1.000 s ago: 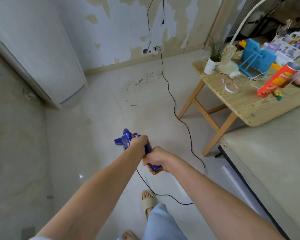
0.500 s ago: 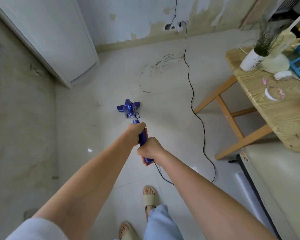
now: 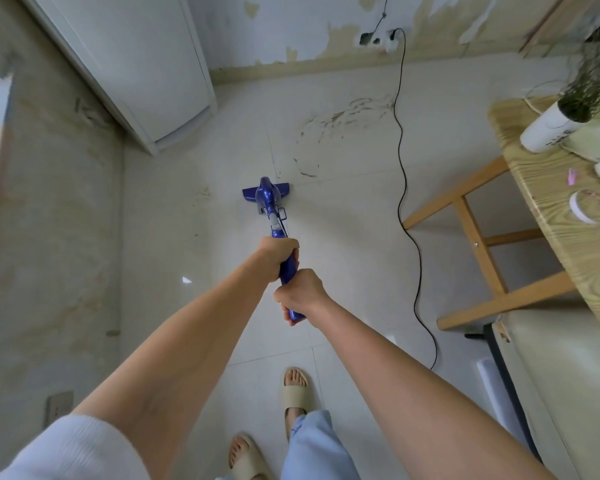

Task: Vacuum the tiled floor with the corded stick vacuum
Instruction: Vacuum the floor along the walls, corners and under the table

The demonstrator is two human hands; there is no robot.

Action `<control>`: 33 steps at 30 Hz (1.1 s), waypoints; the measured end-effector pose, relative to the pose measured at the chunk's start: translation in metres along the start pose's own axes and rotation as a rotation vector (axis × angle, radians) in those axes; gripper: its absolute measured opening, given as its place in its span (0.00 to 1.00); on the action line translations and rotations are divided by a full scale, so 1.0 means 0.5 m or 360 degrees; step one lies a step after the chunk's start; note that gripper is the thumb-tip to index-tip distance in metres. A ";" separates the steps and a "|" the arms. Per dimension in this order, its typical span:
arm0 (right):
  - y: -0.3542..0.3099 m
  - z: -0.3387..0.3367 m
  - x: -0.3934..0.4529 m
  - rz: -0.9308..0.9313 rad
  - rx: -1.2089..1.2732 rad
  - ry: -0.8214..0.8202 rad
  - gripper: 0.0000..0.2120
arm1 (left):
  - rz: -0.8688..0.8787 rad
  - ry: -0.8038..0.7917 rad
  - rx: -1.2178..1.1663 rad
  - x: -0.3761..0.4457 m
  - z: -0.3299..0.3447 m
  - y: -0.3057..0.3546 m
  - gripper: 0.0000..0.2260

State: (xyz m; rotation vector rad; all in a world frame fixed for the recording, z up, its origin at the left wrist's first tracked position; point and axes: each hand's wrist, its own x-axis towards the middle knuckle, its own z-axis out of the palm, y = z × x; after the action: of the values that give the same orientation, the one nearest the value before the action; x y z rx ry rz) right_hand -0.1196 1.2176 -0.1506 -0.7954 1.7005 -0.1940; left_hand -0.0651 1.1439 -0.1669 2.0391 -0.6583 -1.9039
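Both hands, left hand (image 3: 278,255) above right hand (image 3: 300,292), grip the blue stick vacuum (image 3: 270,202), head flat on the tiled floor (image 3: 343,237). The dirt ring (image 3: 340,128) ahead looks untouched, so most vacuuming seems left

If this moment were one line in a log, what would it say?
step: vacuuming tile | left hand: grips handle, ahead | right hand: grips handle, behind | vacuum head: on floor, short of dirt ring

Single head-worn wide view, looking steeply down; tiled floor (image 3: 343,244) ahead, near

Soft daylight, wide-angle edge warp, sharp
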 end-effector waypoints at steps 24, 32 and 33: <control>0.004 0.124 -0.415 0.0039 -0.0175 -0.0256 0.08 | -0.0008 -0.0242 0.0167 -0.333 -0.180 -0.193 0.14; -0.001 0.190 -0.458 0.0063 -0.0251 -0.0232 0.09 | -0.0008 -0.0318 0.0038 -0.382 -0.250 -0.236 0.18; -0.003 0.199 -0.457 0.0062 -0.0237 -0.0221 0.08 | -0.0027 -0.0325 0.0026 -0.383 -0.256 -0.236 0.18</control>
State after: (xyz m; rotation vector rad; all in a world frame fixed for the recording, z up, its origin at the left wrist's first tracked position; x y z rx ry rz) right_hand -0.0100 1.3803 0.0034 -0.8647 1.6107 0.0147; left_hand 0.0720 1.3278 -0.0470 1.8806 -0.7076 -2.1421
